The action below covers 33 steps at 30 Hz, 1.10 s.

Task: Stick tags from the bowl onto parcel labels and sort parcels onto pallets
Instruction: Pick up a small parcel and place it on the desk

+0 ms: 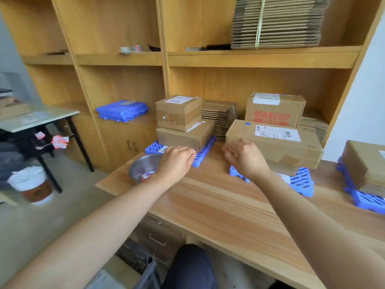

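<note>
Dark-trousered knee (187, 265) shows at the bottom edge, and both bare forearms reach forward over the wood-grain desk (218, 207). Left hand (176, 161) hovers with fingers curled at the right rim of the steel bowl (138, 166), which holds a few small tags (148, 175); whether it grips one I cannot tell. Right hand (244, 158) is also curled, thumb against forefinger, just in front of the long parcel (277, 149); anything pinched there is too small to see.

That parcel lies flat on the middle blue pallet (303, 181), long axis running left to right across the desk, its white label (277, 132) facing up and a small blue tag (247, 123) near its far left corner. Two stacked parcels (181, 122) sit on the left pallet (203, 153), another parcel (364, 163) on the right pallet (366, 200).

Behind stand a MAKEUP box (275, 110), bundles of flat cardboard (277, 21) and wooden shelving (116, 59). A side table (37, 118) stands at left.
</note>
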Each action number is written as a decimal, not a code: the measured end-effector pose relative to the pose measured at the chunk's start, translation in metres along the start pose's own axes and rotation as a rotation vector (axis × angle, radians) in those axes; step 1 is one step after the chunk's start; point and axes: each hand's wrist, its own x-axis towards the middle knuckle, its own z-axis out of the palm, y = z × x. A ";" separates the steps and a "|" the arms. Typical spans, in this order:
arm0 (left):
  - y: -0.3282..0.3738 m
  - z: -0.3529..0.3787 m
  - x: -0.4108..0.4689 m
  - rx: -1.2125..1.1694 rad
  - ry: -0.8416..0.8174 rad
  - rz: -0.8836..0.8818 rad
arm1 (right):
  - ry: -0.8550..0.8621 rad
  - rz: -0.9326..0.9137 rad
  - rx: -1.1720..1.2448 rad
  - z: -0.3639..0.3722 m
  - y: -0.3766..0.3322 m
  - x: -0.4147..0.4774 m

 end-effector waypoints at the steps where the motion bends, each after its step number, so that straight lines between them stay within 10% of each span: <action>1: -0.010 -0.015 -0.014 0.016 0.009 -0.031 | -0.017 -0.011 0.036 0.009 -0.021 0.003; 20: -0.150 -0.219 -0.390 0.339 -0.396 -0.746 | -0.647 -0.516 0.473 0.218 -0.345 -0.084; 33: -0.179 -0.201 -0.552 0.338 -1.003 -1.113 | -1.065 -0.563 0.400 0.326 -0.427 -0.165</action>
